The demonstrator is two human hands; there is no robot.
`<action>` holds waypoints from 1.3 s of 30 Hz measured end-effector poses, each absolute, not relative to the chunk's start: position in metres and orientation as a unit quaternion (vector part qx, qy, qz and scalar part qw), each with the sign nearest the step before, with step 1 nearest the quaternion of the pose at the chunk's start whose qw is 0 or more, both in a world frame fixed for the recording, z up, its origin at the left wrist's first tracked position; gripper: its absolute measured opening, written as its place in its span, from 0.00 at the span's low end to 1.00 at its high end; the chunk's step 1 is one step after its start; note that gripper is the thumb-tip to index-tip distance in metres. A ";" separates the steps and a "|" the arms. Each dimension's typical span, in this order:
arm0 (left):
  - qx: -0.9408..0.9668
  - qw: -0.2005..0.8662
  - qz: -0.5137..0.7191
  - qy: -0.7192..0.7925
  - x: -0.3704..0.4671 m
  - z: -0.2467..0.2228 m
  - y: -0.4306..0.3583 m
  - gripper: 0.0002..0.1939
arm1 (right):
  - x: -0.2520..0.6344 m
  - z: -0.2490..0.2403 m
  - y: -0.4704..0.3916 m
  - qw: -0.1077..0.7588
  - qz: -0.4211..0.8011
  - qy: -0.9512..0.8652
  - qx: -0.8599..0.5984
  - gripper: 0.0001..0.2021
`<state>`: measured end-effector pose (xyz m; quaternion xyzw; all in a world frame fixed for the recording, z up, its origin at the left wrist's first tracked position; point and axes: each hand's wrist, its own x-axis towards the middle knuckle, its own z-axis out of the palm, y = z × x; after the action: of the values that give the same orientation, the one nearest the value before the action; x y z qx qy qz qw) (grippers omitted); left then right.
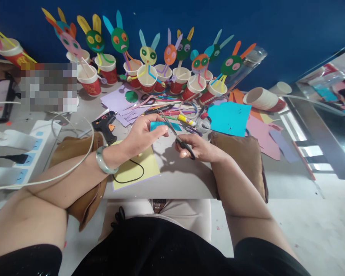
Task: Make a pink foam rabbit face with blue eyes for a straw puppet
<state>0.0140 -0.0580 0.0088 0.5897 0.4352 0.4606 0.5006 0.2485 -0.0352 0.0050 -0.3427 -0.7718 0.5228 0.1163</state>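
Between the thumb and fingers of my left hand (149, 130) is a small strip of blue paper (158, 125), held above the table. My right hand (195, 147) grips a pair of scissors (176, 134) by its dark handles, with the blades pointing up and left against the strip. How far apart the blades are I cannot tell. Below my left wrist lies a yellow sheet of paper (146, 168) with a dark cord across it. A black glue gun (105, 125) rests left of my left hand.
Red-and-white paper cups (146, 80) holding paper rabbit figures line the blue wall. Pens and sticks (172, 107) lie behind my hands. Blue sheet paper (230, 117) is at right, near stacked cups (261, 99). Brown cushions (238, 161) flank my arms; a power strip (31, 153) sits left.
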 end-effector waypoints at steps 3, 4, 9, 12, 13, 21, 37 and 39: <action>0.593 0.495 0.461 0.436 0.014 0.009 -0.058 0.06 | 0.249 0.004 -0.035 0.118 0.520 -0.773 -0.345 0.38; 0.594 0.493 0.461 0.437 0.014 0.009 -0.058 0.07 | 0.249 0.004 -0.035 0.118 0.520 -0.773 -0.344 0.38; 0.601 0.484 0.463 0.437 0.013 0.009 -0.058 0.08 | 0.250 0.004 -0.034 0.114 0.519 -0.774 -0.344 0.38; 0.599 0.488 0.464 0.433 0.013 0.009 -0.057 0.07 | 0.250 0.005 -0.035 0.115 0.521 -0.772 -0.345 0.38; 0.597 0.490 0.465 0.433 0.013 0.008 -0.057 0.07 | 0.249 0.006 -0.035 0.117 0.523 -0.771 -0.345 0.38; 0.596 0.499 0.457 0.432 0.014 0.008 -0.057 0.07 | 0.246 0.006 -0.036 0.116 0.528 -0.767 -0.345 0.38; 0.607 0.481 0.459 0.436 0.013 0.011 -0.058 0.09 | 0.248 0.003 -0.035 0.112 0.522 -0.769 -0.352 0.38; 0.606 0.479 0.460 0.438 0.013 0.011 -0.058 0.09 | 0.248 0.003 -0.035 0.115 0.522 -0.769 -0.351 0.37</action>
<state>0.0129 -0.0580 0.0108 0.6060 0.4379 0.4597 0.4792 0.2480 -0.0351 0.0026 -0.3511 -0.7687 0.5222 0.1146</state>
